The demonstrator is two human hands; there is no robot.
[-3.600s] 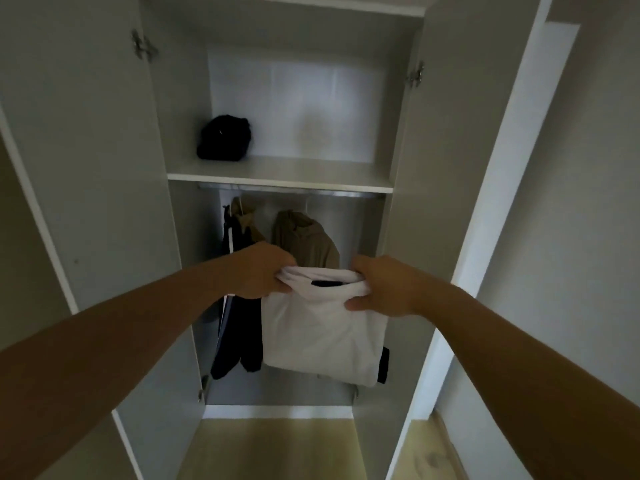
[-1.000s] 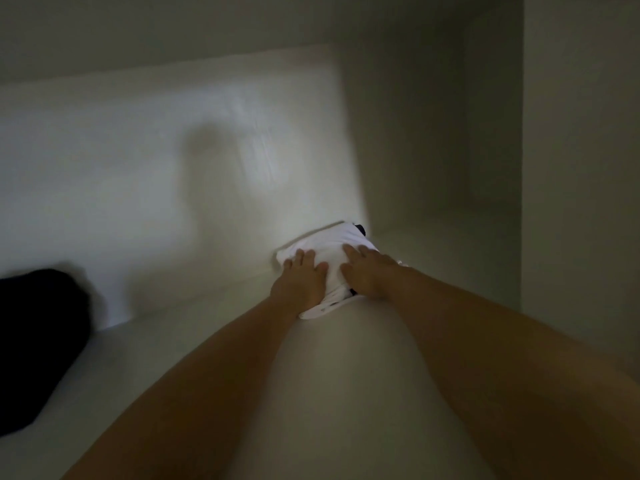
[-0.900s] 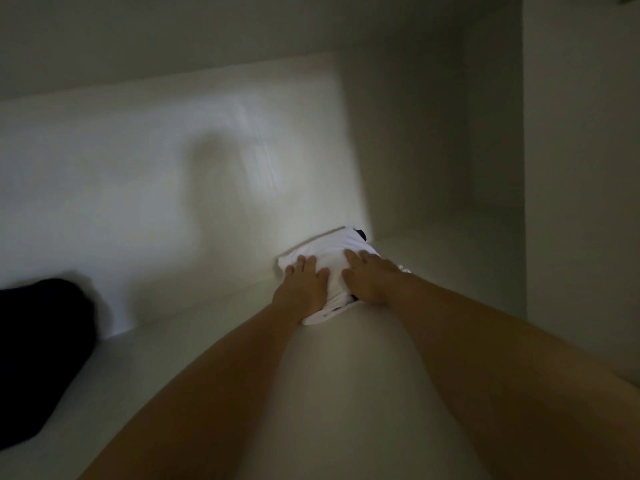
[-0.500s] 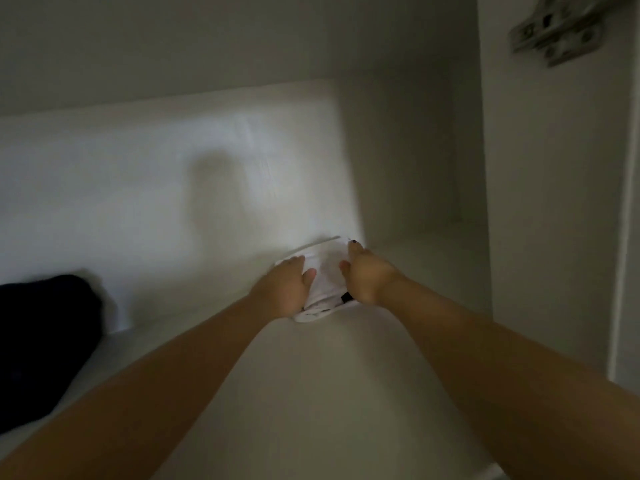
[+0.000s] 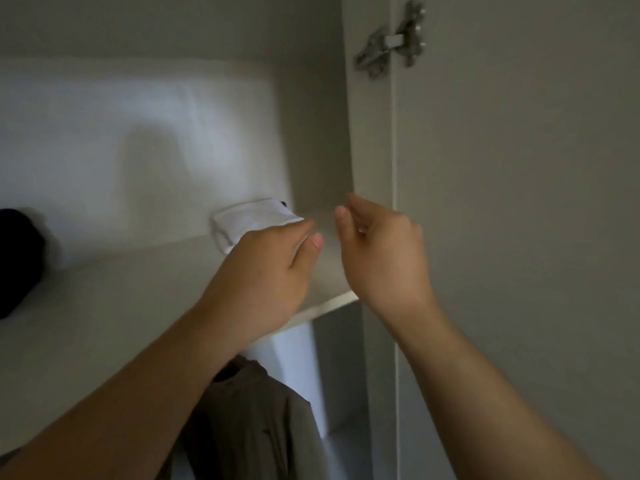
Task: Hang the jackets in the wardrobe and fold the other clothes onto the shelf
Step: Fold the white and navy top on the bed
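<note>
Left hand point(image 5: 266, 271), right hand point(image 5: 381, 251) withdrawn from white garment point(image 5: 249, 220), shelf point(image 5: 121, 306)

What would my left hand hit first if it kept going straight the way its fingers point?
Probably the folded white cloth garment on the pale wardrobe shelf, just ahead of the left hand; depth is unclear.

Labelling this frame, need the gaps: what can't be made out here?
White folded garment: head view, near side hidden behind the left hand.
Black bundle: head view, cut by the left edge, blurred; kind unclear.
Brown jacket: head view, left forearm covers it; hanger and rail unseen.
</note>
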